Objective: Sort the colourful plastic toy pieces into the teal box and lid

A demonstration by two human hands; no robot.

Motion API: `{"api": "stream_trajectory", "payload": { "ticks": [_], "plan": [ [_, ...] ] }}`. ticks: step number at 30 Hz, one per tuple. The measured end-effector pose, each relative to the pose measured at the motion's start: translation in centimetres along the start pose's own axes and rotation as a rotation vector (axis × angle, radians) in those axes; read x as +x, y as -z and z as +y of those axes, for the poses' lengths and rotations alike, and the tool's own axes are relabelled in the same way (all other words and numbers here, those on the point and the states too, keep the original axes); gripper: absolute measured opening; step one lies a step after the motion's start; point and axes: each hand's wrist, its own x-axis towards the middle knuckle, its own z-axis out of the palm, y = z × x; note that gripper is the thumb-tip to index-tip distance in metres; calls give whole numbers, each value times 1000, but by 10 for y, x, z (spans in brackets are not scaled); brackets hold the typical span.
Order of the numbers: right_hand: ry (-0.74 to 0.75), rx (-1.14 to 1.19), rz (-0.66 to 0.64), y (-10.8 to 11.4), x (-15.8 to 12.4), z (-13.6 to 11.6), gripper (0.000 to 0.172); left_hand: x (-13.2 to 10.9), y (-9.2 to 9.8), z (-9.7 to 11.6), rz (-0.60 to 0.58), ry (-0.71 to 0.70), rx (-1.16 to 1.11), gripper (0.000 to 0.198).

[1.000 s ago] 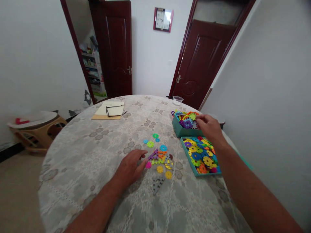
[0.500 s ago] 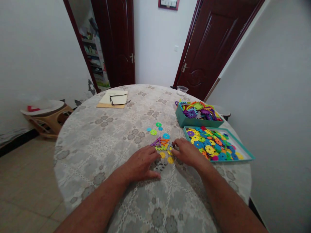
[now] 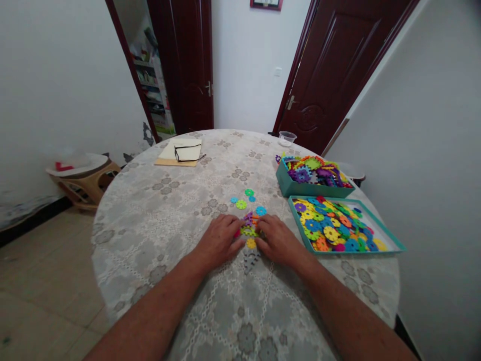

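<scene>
Both hands are at a small group of plastic pieces on the tablecloth. My left hand (image 3: 220, 239) lies on their left side, its curled fingers and thumb around a pinkish-red piece (image 3: 237, 233). From the right, my right hand (image 3: 278, 238) bends its fingers and thumb over the pieces' edge; what it grips is mostly hidden. Between them show a purple triangular piece (image 3: 248, 218), an orange piece (image 3: 255, 219), a lime-green piece (image 3: 248, 231) and a yellow gear disc (image 3: 251, 243). Nearer me lies a grey triangular piece (image 3: 251, 261), touched by neither hand.
Just beyond the hands lie green, lime (image 3: 241, 204) and blue discs (image 3: 260, 211). On the right stand a teal box (image 3: 319, 189) heaped with gear pieces and a shallow teal tray (image 3: 356, 252) of discs. Farther off are eyeglasses (image 3: 184, 160) on paper and a clear bowl (image 3: 287, 137).
My left hand has moved up from beside the grey triangle to the group's left side. My right hand's thumb and fingers have come in closer from the right. The view has shifted slightly.
</scene>
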Motion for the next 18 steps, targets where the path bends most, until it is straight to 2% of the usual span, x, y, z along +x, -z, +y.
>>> {"api": "stream_trajectory", "payload": {
  "ticks": [5, 9, 11, 15, 18],
  "plan": [
    [24, 48, 52, -4, 3, -2, 6, 5, -3, -2, -21, 39, 41, 27],
    [-84, -19, 169, -11, 10, 5, 17, 6, -3, 1, -21, 70, 73, 19],
    [-140, -68, 172, -14, 14, 8, 21, 7, -4, 1, -22, 71, 78, 16],
    [-189, -100, 135, -18, 19, 10, 19, 7, -11, -4, -11, 90, 81, 19],
    [-210, -69, 161, -20, 21, 11, 16, 7, -13, -7, -18, 76, 103, 22]
  ]
}}
